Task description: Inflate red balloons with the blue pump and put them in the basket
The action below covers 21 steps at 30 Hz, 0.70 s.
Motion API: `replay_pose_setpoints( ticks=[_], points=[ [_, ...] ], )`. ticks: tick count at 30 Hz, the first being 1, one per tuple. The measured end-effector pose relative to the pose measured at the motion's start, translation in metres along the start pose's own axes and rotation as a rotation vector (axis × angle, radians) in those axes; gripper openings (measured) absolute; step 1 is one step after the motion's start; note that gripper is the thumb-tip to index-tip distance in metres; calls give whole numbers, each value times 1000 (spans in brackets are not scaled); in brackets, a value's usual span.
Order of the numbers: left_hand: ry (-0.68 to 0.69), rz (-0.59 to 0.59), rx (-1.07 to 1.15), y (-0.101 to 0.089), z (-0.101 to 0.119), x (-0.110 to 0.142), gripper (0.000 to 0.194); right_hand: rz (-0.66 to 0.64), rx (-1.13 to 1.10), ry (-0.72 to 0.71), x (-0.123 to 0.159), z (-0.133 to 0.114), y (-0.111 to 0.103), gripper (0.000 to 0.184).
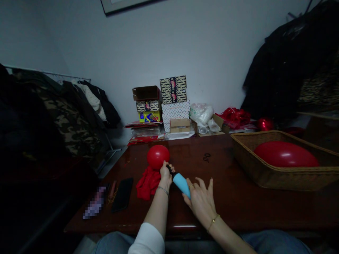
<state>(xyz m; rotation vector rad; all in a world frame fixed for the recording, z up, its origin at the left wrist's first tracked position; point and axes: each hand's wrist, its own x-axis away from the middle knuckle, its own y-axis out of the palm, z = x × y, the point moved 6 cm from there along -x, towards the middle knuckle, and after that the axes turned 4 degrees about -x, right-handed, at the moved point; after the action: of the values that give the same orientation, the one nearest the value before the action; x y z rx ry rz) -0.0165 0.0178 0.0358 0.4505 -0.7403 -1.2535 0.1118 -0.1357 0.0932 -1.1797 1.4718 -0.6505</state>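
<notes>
1. Your red balloon [158,157] sits just left of the middle of the frame, rounded and small, beside your left hand [166,173] and at the upper edge of a soft red heap [147,184]

2. Your left hand is closed around the black nozzle [171,168] of the blue tube [181,184], close to the balloon's lower right; the fingers hide the neck, so you cannot tell from here how it is seated

3. Your right hand [202,204], right of the lower middle, has its thumb and index finger against the near part of the tube and its other fingers spread wide; whether it grips or only touches, you cannot tell

4. Expect the balloon to be very light and springy, its taut skin likely to slip under dry fingers and to suffer from a nail or ring; the neck is the safer place to hold, pinched with the finger pads, leaving the round part free

5. Treat the tube as light and stiff, probably smooth plastic; its broad blue body suits a full wrap of the fingers, and the nozzle gives you a narrower hold

6. Mind the large red balloon [286,154] in the wicker basket [291,178] at the right of the frame: it looks just as thin-skinned, so a rough edge of the weave could be unkind to it
</notes>
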Motion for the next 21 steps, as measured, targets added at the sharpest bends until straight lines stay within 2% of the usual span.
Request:
replay_pose_setpoints(
  ticks=[8,13,17,21],
  points=[
    [10,-2,16,3,25,-5,25,-13,-35,-10,36,22,-17,48],
    [31,3,23,-3,37,-10,25,32,-20,-69,57,33,-20,50],
    [36,8,59,-5,34,-10,25,29,-13,-42,54,29,-23,47],
    [28,-2,45,-1,21,-3,24,-12,-15,1,33,17,-20,45]
  ],
)
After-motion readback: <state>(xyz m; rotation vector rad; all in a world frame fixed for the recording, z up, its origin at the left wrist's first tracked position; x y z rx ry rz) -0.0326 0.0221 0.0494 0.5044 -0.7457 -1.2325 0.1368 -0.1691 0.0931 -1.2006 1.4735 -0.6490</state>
